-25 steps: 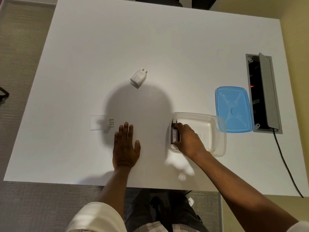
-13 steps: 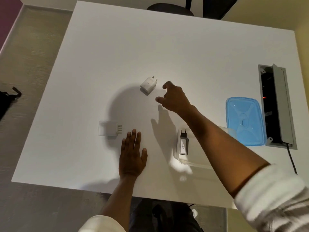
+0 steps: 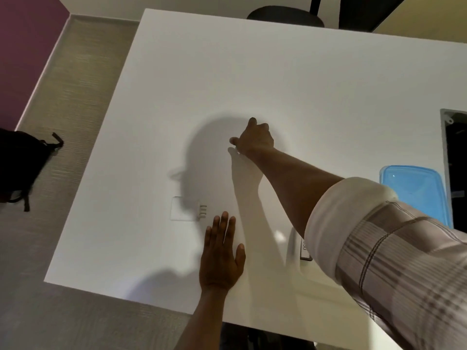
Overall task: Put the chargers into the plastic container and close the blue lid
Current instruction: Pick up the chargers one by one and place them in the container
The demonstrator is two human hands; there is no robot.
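Note:
My right hand [image 3: 254, 138] reaches far over the table [image 3: 316, 79], fingers curled down over the spot where the small white charger lay. That charger is hidden beneath it. My left hand [image 3: 219, 253] lies flat and open on the table near the front edge. A flat white charger [image 3: 183, 208] with three pins lies just left of its fingertips. My right arm covers most of the clear plastic container [image 3: 293, 248]; a dark charger [image 3: 305, 251] shows inside its left end. The blue lid [image 3: 414, 193] lies at the right.
A cable hatch [image 3: 454, 147] is sunk into the table at the far right. On the floor to the left lies a black bag [image 3: 19, 165]. A dark chair [image 3: 285, 16] stands behind the far table edge.
My right hand left the container, where the dark charger now lies, crossed to the far middle and came down over the small white charger. My left hand stayed flat. The camera tilted forward.

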